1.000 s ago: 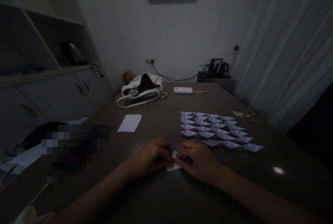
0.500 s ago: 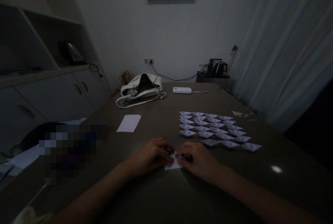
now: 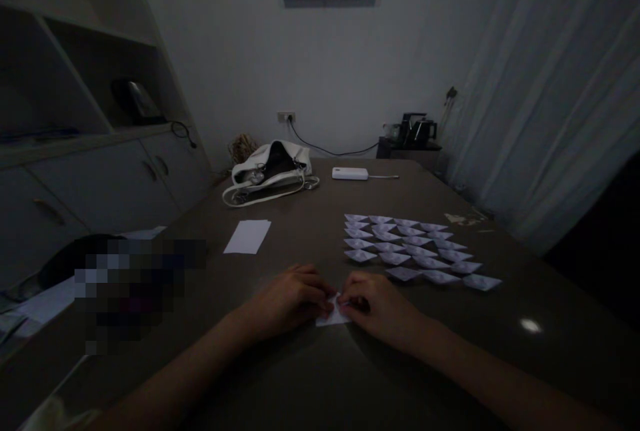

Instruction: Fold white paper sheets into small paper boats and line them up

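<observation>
The table (image 3: 300, 384) spreads out under everything, and nothing on it has shifted beyond the spot I'm working at. My bag (image 3: 273, 163) sits at the far left with its mouth open. To my right, the rows of paper boats (image 3: 419, 252) lie just as they were, so none has been added in this last second.

My left hand (image 3: 300, 297) and right hand (image 3: 373, 297) face each other near the table's front, fingers narrow, thumbs and fingertips gathered onto the same piece. Beyond my left hand, the white sheets (image 3: 248, 237) lie untouched, and the power bank (image 3: 349, 173) stays farther back.

Smallest is the folded paper (image 3: 334, 317), on the table between my fingertips. A second ago its tip stood out clearly; now it looks lower and more covered. I take that as pressing a fold, the piece not yet a boat. My fingers hide the crease itself.
</observation>
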`<state>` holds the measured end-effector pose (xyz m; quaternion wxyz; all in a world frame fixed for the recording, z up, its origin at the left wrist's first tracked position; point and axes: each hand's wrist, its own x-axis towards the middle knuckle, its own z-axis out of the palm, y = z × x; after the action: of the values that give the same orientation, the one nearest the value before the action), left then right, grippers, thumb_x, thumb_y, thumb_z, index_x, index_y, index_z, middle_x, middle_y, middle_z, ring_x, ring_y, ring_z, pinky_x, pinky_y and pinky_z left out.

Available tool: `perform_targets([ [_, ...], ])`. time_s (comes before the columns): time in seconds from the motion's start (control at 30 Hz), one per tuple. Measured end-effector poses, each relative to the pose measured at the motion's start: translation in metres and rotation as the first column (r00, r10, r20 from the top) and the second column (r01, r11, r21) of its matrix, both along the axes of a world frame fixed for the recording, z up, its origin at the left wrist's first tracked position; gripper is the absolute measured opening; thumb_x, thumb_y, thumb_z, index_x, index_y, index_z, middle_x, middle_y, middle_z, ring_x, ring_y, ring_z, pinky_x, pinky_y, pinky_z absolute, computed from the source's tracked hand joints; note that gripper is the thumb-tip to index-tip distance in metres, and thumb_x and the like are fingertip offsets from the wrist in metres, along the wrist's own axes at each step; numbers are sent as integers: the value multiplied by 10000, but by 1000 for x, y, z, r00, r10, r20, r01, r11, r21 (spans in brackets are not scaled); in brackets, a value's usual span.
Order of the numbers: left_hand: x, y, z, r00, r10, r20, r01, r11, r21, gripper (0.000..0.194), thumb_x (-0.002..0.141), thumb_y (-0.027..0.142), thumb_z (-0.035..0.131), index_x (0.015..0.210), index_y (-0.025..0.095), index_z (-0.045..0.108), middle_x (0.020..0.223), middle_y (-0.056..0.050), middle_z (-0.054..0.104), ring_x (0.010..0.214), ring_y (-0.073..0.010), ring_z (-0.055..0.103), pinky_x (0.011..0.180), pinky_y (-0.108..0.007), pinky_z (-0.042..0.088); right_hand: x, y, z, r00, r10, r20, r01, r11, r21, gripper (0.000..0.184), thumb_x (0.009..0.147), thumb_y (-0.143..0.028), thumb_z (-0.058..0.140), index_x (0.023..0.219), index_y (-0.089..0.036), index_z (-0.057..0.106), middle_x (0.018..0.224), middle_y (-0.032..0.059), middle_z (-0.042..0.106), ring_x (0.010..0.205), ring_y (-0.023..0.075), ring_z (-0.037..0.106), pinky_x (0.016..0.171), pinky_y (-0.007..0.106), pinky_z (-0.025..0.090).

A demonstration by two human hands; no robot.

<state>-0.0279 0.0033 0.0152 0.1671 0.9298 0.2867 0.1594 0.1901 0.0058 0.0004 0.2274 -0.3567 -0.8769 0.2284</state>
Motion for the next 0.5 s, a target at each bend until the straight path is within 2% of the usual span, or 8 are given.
perform_targets([
  [0.23, 2, -2, 2, 999, -3, -36, 4, 1000, 23, 118, 876, 157, 596, 908, 221, 690, 1111, -9, 688, 991, -200, 548, 822, -333, 377, 0, 1, 0, 1000, 21, 12, -21, 1000, 8, 142, 739, -41, 636, 788, -148, 716, 783, 25, 623, 678, 107, 564, 599, 207, 380],
  [0.5, 5, -4, 6, 997, 47, -56, -47, 999, 16, 125, 854, 139, 619, 893, 237, 687, 1085, 13, 696, 990, -200, 554, 832, -345, 353, 3, -2, 4, 993, 80, 87, -91, 986, 138, 122, 820, -93, 590, 809, -157, 693, 861, 44, 632, 826, 149, 544, 734, 256, 403],
])
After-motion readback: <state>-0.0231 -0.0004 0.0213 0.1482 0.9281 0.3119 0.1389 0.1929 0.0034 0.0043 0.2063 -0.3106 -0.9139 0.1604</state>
